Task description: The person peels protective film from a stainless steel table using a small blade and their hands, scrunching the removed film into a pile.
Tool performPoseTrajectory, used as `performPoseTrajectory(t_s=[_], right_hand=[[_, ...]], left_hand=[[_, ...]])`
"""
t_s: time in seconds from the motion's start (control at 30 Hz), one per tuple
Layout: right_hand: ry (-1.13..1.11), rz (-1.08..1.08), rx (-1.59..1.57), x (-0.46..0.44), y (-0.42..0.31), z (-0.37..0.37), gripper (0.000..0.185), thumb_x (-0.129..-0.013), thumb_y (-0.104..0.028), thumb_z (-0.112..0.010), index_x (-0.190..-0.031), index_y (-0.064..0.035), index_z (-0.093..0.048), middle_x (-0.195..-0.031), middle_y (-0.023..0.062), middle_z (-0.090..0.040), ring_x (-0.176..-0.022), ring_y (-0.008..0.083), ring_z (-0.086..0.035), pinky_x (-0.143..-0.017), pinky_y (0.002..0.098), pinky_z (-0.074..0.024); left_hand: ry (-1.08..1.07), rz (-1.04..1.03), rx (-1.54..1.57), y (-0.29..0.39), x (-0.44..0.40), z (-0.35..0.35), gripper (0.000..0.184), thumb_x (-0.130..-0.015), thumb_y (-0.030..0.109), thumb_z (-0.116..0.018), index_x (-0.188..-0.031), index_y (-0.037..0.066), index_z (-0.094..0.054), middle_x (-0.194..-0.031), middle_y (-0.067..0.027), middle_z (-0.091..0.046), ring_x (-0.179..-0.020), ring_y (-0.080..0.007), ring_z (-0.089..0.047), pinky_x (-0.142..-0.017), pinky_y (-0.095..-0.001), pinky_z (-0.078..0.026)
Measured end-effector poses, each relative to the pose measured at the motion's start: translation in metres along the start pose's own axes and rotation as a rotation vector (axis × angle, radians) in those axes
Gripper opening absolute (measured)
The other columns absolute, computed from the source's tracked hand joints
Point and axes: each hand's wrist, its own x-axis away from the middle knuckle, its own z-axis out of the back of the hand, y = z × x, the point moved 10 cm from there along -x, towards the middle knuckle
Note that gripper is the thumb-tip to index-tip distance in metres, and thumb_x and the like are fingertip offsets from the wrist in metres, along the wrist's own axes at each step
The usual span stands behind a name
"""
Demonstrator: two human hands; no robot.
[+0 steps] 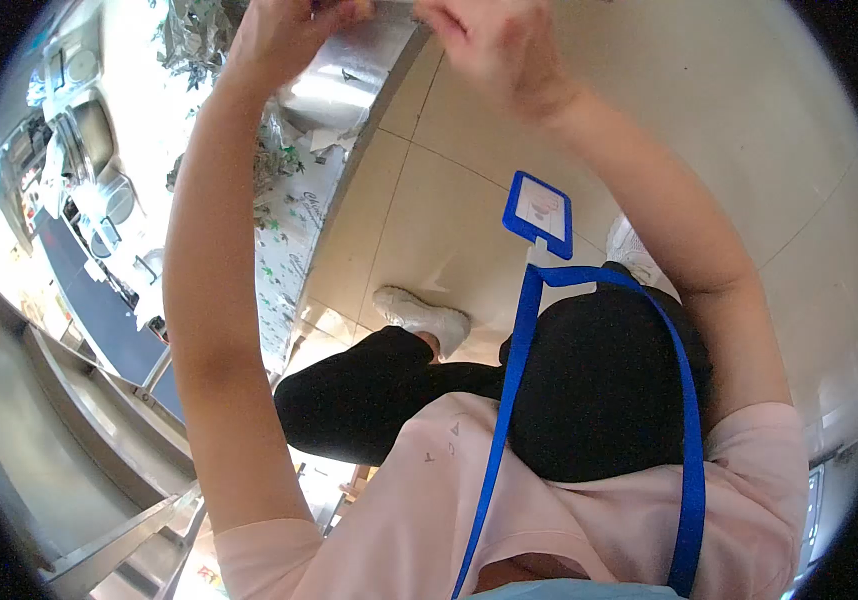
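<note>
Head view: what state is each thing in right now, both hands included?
Bare left hand: raised, fingers partly cut off by the frame; grip unclear.
Bare right hand: fingers curled, blurred; grip unclear.
Shiny steel surface: catching bright glare.
Crumpled clear film: bunched up.
Flat blue fabric lanyard: hanging, badge attached.
Blue-framed rectangular badge: card inside.
White shoes: worn, one partly hidden.

Left hand [287, 38] and right hand [502, 45] near a metal surface [339, 92], crumpled plastic [195, 40] alongside
</note>
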Motion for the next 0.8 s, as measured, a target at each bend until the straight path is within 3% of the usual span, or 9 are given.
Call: performPoseTrajectory(t_s=[0.2, 0.3, 0.4, 0.43, 0.5, 0.53, 0.63, 0.73, 0.8], right_hand=[[0.048, -0.06, -0.068, -0.012, 0.016, 0.01, 0.005, -0.073, -0.006, -0.059, -0.073, -0.0009, -0.058, -0.063, 0.0119, -0.053, -0.055, 0.0274, -0.054, -0.051, 0.0357, -0.0428], [-0.008, -0.612, -0.428, 0.003, 0.048, -0.002, 0.01, -0.078, -0.008, -0.057, -0.074, 0.0008, -0.059, -0.059, 0.0056, -0.055, -0.051, 0.0152, -0.05, -0.049, 0.0298, -0.0409], [0.198, -0.705, -0.516, 0.004, 0.057, 0.016, 0.013, -0.082, -0.011, -0.057, -0.078, 0.0006, -0.06, -0.059, -0.0007, -0.054, -0.052, 0.0064, -0.045, -0.048, 0.0234, -0.0385], [0.268, -0.709, -0.554, 0.005, 0.063, 0.022, 0.013, -0.082, -0.011, -0.057, -0.078, 0.0003, -0.06, -0.06, -0.0012, -0.053, -0.052, 0.006, -0.046, -0.048, 0.0223, -0.0381], [0.412, -0.71, -0.632, 0.006, 0.082, 0.03, 0.012, -0.082, -0.011, -0.057, -0.077, -0.0005, -0.06, -0.06, -0.0022, -0.053, -0.052, 0.0051, -0.046, -0.047, 0.0202, -0.0374], [0.396, -0.714, -0.688, 0.009, 0.088, 0.026, 0.012, -0.082, -0.012, -0.058, -0.081, -0.0006, -0.06, -0.061, -0.0015, -0.053, -0.053, 0.0051, -0.047, -0.049, 0.0197, -0.0386], [0.305, -0.795, -0.76, 0.024, 0.097, 0.009, 0.011, -0.083, -0.012, -0.057, -0.084, -0.001, -0.059, -0.063, -0.0011, -0.054, -0.053, 0.0049, -0.047, -0.051, 0.0185, -0.0387], [0.238, -0.69, -0.811, 0.023, 0.096, 0.0, 0.011, -0.083, -0.011, -0.057, -0.087, -0.001, -0.058, -0.065, -0.0019, -0.054, -0.056, 0.0063, -0.049, -0.053, 0.02, -0.0408], [0.238, -0.572, -0.729, 0.017, 0.085, 0.001, 0.009, -0.082, -0.009, -0.058, -0.085, -0.0009, -0.058, -0.065, 0.0, -0.055, -0.058, 0.0084, -0.051, -0.054, 0.0222, -0.0423]], left_hand=[[-0.013, 0.138, 0.069, -0.012, -0.019, 0.002, 0.015, -0.077, 0.013, -0.065, -0.079, 0.0, -0.058, -0.066, -0.0031, -0.056, -0.059, -0.0092, -0.049, -0.053, -0.0241, -0.041], [0.48, 0.055, 0.555, -0.033, 0.009, 0.029, 0.019, -0.077, 0.013, -0.064, -0.09, 0.0, -0.058, -0.076, -0.0036, -0.057, -0.067, -0.0082, -0.05, -0.06, -0.0228, -0.042], [0.627, 0.22, 0.205, -0.029, 0.054, 0.041, 0.026, -0.08, 0.023, -0.063, -0.095, 0.001, -0.059, -0.087, -0.0069, -0.061, -0.073, -0.0138, -0.058, -0.066, -0.0255, -0.047], [0.578, 0.251, 0.015, -0.016, 0.057, 0.029, 0.028, -0.08, 0.024, -0.064, -0.095, 0.002, -0.058, -0.087, -0.0077, -0.061, -0.072, -0.0144, -0.058, -0.065, -0.0251, -0.047], [0.457, -0.187, -0.309, 0.059, 0.046, -0.006, 0.031, -0.077, 0.029, -0.066, -0.093, 0.004, -0.058, -0.083, -0.008, -0.059, -0.071, -0.0176, -0.059, -0.062, -0.027, -0.047], [0.45, -0.144, -0.395, 0.074, 0.043, -0.014, 0.033, -0.073, 0.031, -0.069, -0.091, 0.006, -0.059, -0.08, -0.0069, -0.058, -0.071, -0.0195, -0.059, -0.062, -0.0298, -0.048], [0.433, -0.216, -0.397, 0.077, 0.03, -0.025, 0.024, -0.073, 0.019, -0.069, -0.091, 0.007, -0.06, -0.081, -0.0072, -0.058, -0.072, -0.0188, -0.06, -0.063, -0.029, -0.049], [0.5, -0.2, -0.104, 0.059, 0.045, -0.015, 0.014, -0.075, 0.008, -0.065, -0.088, 0.007, -0.061, -0.08, -0.0068, -0.06, -0.072, -0.016, -0.06, -0.065, -0.0252, -0.049], [0.711, -0.022, -0.013, 0.026, 0.074, 0.02, 0.012, -0.077, 0.002, -0.062, -0.089, 0.004, -0.062, -0.082, -0.0057, -0.063, -0.073, -0.0122, -0.059, -0.065, -0.0232, -0.05]])
